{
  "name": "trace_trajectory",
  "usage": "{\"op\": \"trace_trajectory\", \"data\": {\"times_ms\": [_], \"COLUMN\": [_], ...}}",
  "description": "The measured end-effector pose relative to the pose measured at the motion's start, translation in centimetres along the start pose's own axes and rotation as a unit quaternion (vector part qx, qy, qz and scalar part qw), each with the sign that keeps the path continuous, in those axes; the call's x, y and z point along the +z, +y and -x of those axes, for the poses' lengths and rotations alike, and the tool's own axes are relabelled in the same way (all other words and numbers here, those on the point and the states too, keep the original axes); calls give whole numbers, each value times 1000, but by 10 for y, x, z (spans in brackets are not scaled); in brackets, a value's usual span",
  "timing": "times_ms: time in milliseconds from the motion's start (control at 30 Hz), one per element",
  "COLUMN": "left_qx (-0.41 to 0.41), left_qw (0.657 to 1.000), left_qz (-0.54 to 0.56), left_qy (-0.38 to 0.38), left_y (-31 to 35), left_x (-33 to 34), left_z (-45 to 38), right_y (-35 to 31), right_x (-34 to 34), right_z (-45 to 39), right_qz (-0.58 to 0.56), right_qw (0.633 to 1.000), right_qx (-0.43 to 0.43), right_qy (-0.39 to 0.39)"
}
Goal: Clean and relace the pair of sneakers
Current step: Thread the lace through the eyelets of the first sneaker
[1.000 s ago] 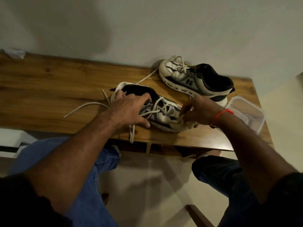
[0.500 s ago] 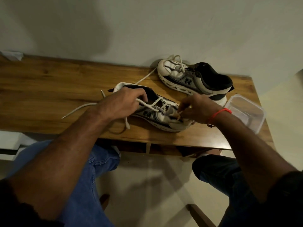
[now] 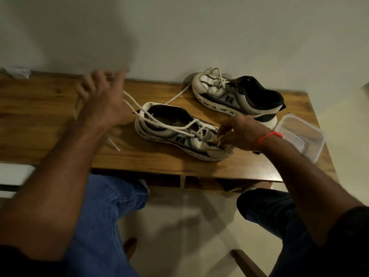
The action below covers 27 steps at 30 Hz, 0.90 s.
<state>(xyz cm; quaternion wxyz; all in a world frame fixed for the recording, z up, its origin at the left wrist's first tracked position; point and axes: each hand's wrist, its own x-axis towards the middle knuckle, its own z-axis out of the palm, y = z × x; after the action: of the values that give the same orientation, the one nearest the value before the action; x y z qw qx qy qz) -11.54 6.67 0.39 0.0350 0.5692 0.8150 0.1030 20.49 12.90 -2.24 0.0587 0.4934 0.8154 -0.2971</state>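
Observation:
Two white, grey and black sneakers lie on a wooden table [image 3: 50, 108]. The near sneaker [image 3: 179, 134] lies with its toe to the right. My left hand [image 3: 103, 96], blurred, holds its white lace [image 3: 137, 109] pulled taut up and to the left, away from the shoe. My right hand [image 3: 237, 132], with a red thread on the wrist, pinches the lace at the toe-end eyelets. The far sneaker [image 3: 235, 96] rests by the wall, a loose lace trailing from its toe.
A clear plastic container [image 3: 299, 134] sits at the table's right end, close to my right wrist. A crumpled white paper [image 3: 18, 71] lies at the back left corner. My knees in jeans are under the table's front edge.
My left hand left the near sneaker's collar and swept up and left, drawing the lace out taut. My right hand stayed at the toe eyelets.

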Motion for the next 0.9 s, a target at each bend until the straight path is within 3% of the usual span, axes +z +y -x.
{"op": "trace_trajectory", "data": {"times_ms": [100,233,367,467,567,667,800,900], "left_qx": [181,216,223,232,230,225,226,225], "left_qw": [977,933,948,950,954,961,961,957], "left_qz": [62,-52,-26,-26,-31,-45,-50,-36], "left_qy": [-97,-282,-226,-209,-188,-155,-152,-179], "left_y": [24,32,36,38,36,42,44,42], "left_x": [13,41,52,55,60,64,63,63], "left_z": [8,16,13,13,15,16,17,18], "right_y": [1,1,-1,-2,-7,-12,-19,-13], "right_x": [0,0,-1,2,13,23,21,5], "right_z": [0,1,0,-4,-10,-11,0,7], "right_qz": [-4,-8,-18,-68,-16,44,73,73], "right_qw": [1000,1000,999,988,980,988,993,993], "right_qx": [-1,0,-8,-37,-89,-86,-86,-77], "right_qy": [4,7,35,131,179,122,-12,-42]}}
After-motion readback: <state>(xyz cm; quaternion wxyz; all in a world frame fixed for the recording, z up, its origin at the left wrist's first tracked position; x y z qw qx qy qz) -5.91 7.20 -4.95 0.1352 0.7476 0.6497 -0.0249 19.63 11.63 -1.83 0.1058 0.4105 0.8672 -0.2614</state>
